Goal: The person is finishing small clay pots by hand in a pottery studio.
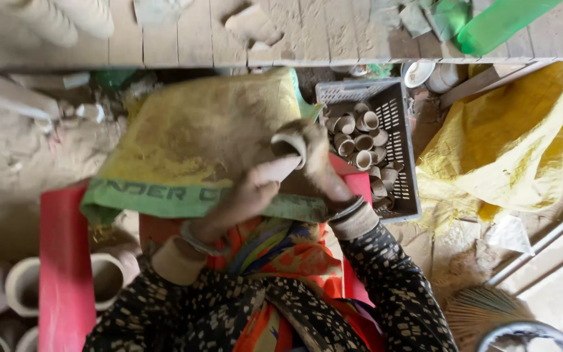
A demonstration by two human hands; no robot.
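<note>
My right hand [320, 163] holds a small clay cup [289, 145] with its mouth turned left, above a yellow and green sack [190, 143] spread over my lap. My left hand [242, 199] rests just below it, its fingers reaching into or against the cup. Both hands are dusted with clay. A grey plastic crate [395, 104] to the right of my hands holds several similar small clay cups [360, 133].
A wooden plank surface [320, 32] runs along the top. A yellow sack [516, 143] lies at right, a broom [483, 313] at lower right. Large clay pots [24, 287] sit at lower left beside a red stool [66, 261].
</note>
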